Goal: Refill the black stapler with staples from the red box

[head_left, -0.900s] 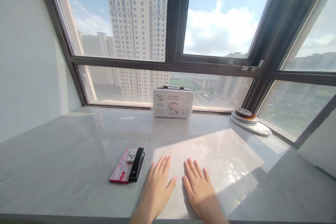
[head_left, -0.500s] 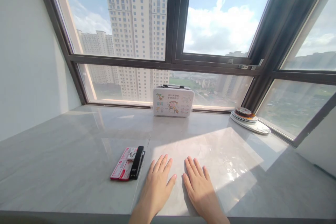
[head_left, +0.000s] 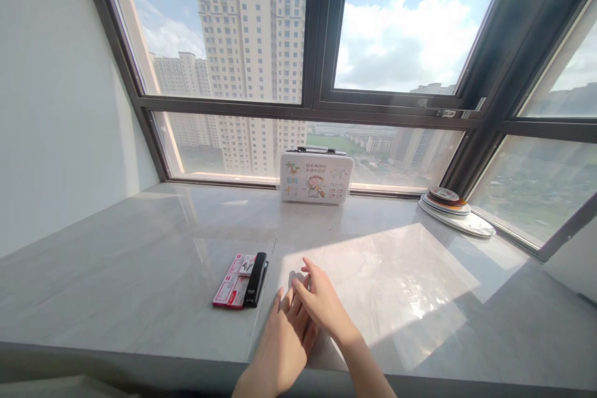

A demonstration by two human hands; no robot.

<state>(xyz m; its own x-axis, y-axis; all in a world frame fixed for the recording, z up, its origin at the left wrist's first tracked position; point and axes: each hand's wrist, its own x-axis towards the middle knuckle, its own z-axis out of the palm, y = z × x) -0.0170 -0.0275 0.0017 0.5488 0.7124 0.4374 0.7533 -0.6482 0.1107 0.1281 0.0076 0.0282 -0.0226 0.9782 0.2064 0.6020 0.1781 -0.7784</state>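
My left hand [head_left: 280,336] rests low over the pale stone sill, fingers stretched out and partly covered. Across those fingers lies my right hand [head_left: 326,305], its thumb and forefinger extended and its other fingers partly hidden. Nothing is seen held in either hand. Just left of my hands lies a black stapler [head_left: 256,280]. Against its left side are red-and-white packs [head_left: 228,291], with a smaller white box [head_left: 247,265] that shows a stapler-like picture; what the packs hold is hidden.
A white case [head_left: 317,179] with cartoon prints and a dark handle stands upright against the window. Toward the right corner is a stack of round and oval plate-like pieces [head_left: 445,204]. The sill's front edge [head_left: 140,356] runs near me; a wall [head_left: 56,106] bounds the left.
My right hand has moved left from the sill onto my left hand's fingers. Both hands were flat and apart before. The view has shifted slightly; the objects stay put on the sill.
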